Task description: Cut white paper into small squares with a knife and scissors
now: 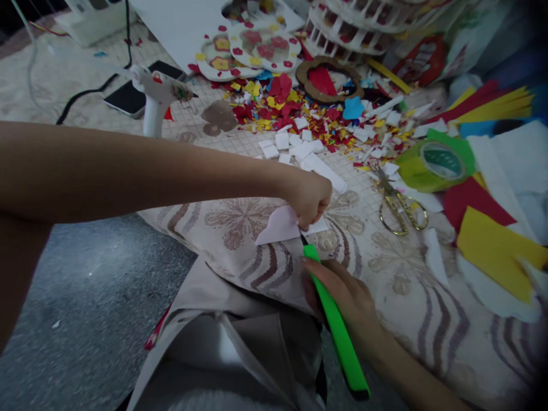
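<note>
My left hand (pixel 311 197) is curled, its fingers pressed down on a white sheet piece (pixel 278 225) with a wavy edge that lies near the front of the table. Whether the sheet is paper or foam I cannot tell. My right hand (pixel 349 294) is closed around the long green handle of a utility knife (pixel 334 319). The knife's dark tip points away from me and reaches the sheet's edge just below my left fingers. Behind the left hand lie a white strip (pixel 324 173) and several small white squares (pixel 282 141).
Red, yellow and white scraps (pixel 285 105) cover the table's far middle. Gold-handled scissors (pixel 398 211), a tape roll (pixel 432 164) and coloured sheets (pixel 496 251) lie to the right. A glue gun (pixel 154 103) stands beside a phone (pixel 128 97) at the left. Flower-decorated white pieces (pixel 265 48) lie behind.
</note>
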Available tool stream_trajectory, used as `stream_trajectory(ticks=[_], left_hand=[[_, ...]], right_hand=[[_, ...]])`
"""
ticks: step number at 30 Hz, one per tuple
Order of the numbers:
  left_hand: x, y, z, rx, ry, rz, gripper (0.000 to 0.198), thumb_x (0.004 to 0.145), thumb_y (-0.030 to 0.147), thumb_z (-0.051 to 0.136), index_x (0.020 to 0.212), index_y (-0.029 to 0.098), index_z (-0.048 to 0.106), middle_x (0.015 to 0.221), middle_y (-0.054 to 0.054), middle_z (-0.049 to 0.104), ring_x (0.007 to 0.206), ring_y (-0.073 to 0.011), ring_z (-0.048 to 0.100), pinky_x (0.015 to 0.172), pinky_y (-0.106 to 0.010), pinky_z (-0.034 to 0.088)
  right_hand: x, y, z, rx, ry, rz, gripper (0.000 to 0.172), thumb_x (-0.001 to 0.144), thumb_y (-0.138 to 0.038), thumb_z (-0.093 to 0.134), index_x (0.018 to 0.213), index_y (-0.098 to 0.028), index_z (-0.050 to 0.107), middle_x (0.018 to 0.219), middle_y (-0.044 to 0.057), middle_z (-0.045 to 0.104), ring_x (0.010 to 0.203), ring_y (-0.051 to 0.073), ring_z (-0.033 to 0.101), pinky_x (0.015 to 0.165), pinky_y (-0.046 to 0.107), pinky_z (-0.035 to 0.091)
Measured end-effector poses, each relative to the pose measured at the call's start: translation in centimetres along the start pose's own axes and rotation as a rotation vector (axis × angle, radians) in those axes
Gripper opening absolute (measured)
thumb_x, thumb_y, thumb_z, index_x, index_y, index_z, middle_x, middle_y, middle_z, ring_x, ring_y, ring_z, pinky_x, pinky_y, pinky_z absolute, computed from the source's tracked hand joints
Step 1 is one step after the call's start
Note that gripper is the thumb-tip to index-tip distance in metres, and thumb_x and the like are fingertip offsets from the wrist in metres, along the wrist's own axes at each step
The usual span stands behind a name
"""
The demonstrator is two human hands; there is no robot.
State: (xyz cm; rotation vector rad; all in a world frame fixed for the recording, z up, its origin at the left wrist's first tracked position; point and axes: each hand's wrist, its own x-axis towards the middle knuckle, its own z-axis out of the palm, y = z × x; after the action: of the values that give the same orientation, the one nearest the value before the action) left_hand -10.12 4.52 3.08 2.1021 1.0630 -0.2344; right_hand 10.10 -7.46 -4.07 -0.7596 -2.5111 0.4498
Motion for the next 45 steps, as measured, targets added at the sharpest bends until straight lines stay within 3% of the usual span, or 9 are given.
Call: stream_trajectory(ticks=[5, 15, 21, 28, 45], left_hand=[[-0.06, 0.11, -0.03, -0.007, -0.002, -0.022, 0.017, 0.063, 0.014, 0.070, 0.081, 0.015, 0.071, 0.077, -0.001, 0.071, 0.073, -0.0146, 0.057, 0.069, -0.024, 0.039], [-0.03, -0.08, 0.03, -0.005, 0.000, -0.001, 0.013, 0.064, 0.015, 0.071, 0.077, 0.015, 0.068, 0.073, 0.002, 0.069, 0.069, -0.0120, 0.054, 0.063, -0.022, 0.036], [-0.03, -0.03, -0.01, -0.037, -0.007, -0.008, 0.012, 0.064, 0.013, 0.070, 0.076, 0.015, 0.068, 0.074, 0.000, 0.069, 0.069, -0.0133, 0.056, 0.065, -0.024, 0.038], [-0.10, 0.08, 0.00, -0.008, -0.007, -0.020, 0.014, 0.064, 0.014, 0.070, 0.078, 0.015, 0.068, 0.076, 0.001, 0.070, 0.072, -0.0132, 0.056, 0.067, -0.023, 0.039], [-0.81, 0.80, 0.37, 0.003, 0.047, -0.045, 0.014, 0.062, 0.009, 0.067, 0.074, 0.016, 0.067, 0.079, -0.001, 0.072, 0.077, -0.0173, 0.059, 0.074, -0.027, 0.041]], right_hand=[[0.02, 0.01, 0.15, -0.045, -0.023, 0.021, 0.046, 0.088, -0.013, 0.048, 0.133, -0.022, 0.047, 0.091, 0.004, 0.065, 0.074, 0.017, 0.065, 0.060, 0.026, 0.054], [0.43, -0.15, 0.02, -0.059, -0.018, 0.037, 0.045, 0.089, -0.014, 0.049, 0.133, -0.023, 0.047, 0.090, 0.003, 0.066, 0.073, 0.016, 0.066, 0.060, 0.025, 0.053], [0.53, -0.13, 0.11, -0.030, 0.000, 0.039, 0.040, 0.091, -0.014, 0.046, 0.130, -0.023, 0.049, 0.085, 0.002, 0.064, 0.065, 0.014, 0.064, 0.054, 0.023, 0.050], [0.43, -0.24, 0.14, -0.079, -0.050, 0.056, 0.038, 0.093, -0.017, 0.044, 0.131, -0.024, 0.047, 0.087, 0.003, 0.063, 0.069, 0.016, 0.064, 0.058, 0.025, 0.051], [0.24, -0.53, 0.26, -0.131, -0.046, -0.012, 0.036, 0.096, -0.015, 0.043, 0.132, -0.016, 0.047, 0.086, 0.006, 0.063, 0.071, 0.018, 0.064, 0.059, 0.029, 0.051]])
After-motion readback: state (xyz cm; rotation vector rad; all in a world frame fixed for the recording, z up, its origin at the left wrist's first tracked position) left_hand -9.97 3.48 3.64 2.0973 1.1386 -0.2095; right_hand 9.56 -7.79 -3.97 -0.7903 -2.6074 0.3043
